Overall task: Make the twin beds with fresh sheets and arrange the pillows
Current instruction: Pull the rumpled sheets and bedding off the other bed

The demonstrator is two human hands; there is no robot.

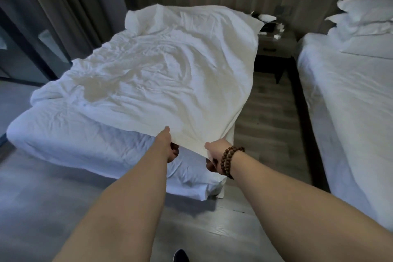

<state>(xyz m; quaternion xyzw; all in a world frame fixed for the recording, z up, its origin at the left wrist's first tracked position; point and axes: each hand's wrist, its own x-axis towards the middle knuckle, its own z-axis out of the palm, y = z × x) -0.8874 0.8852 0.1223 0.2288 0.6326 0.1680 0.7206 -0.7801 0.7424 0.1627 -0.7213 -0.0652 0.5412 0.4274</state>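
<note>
A wrinkled white sheet [161, 74] lies spread over the left twin bed [63, 134], lifted at its near edge and hanging over the bed's right side. My left hand [170, 147] grips the sheet's foot edge, fingers curled under the cloth. My right hand [212, 155], with a brown bead bracelet on the wrist, grips the same edge a little to the right, near the bed's foot corner. The right twin bed [348, 112] has smooth white bedding, with white pillows [363, 19] stacked at its head.
A dark nightstand [274, 49] with small items stands between the beds against the wood-panelled wall. A strip of wooden floor [270, 121] runs between the beds. Curtains and a glass door [32, 34] are at the left. A dark shoe [180, 255] shows at the bottom.
</note>
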